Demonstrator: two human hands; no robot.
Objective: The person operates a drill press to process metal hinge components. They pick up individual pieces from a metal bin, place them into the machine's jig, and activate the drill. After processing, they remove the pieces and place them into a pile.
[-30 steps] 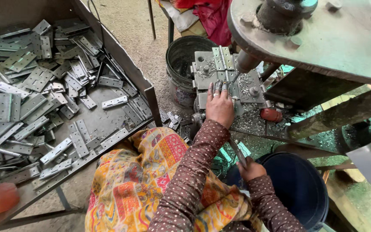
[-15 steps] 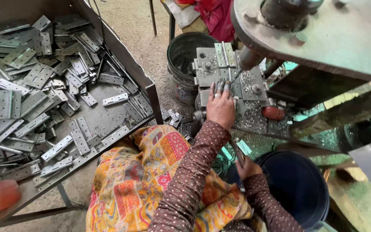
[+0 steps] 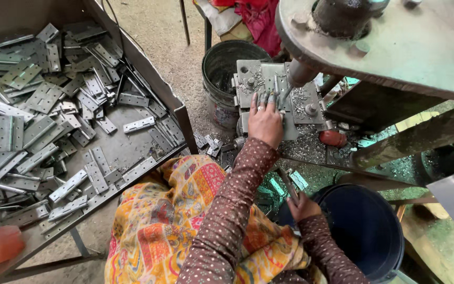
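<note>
Steel was the matter at hand: a small hinge plate [image 3: 275, 89] lay on the press fixture [image 3: 269, 94], directly under the punch ram [image 3: 299, 73]. The left hand [image 3: 265, 122] rested on the near part of that fixture with its fingers [image 3: 262, 100] stretched flat, pressing the plate into its seat; this grip was released, not clenched, touching rather than grasping. To do this step well, I judged the plate needed to sit square against the fixture's stops, with the fingertips kept on the near side of the ram's path. Below and right of the fixture, the right hand [image 3: 301, 205] was clenched around a slim metal lever [image 3: 287, 183], just above the blue bucket [image 3: 361, 231]. Metal chips [image 3: 311, 150] covered the ledge just below the fixture. Behind the fixture on its left stood a grey pail [image 3: 222, 79]. Well to the left of the fixture, a steel tray [image 3: 182, 123] held a heap of finished hinges [image 3: 38, 115]. A patterned cloth [image 3: 169, 221] covered the person's lap below the fixture.
</note>
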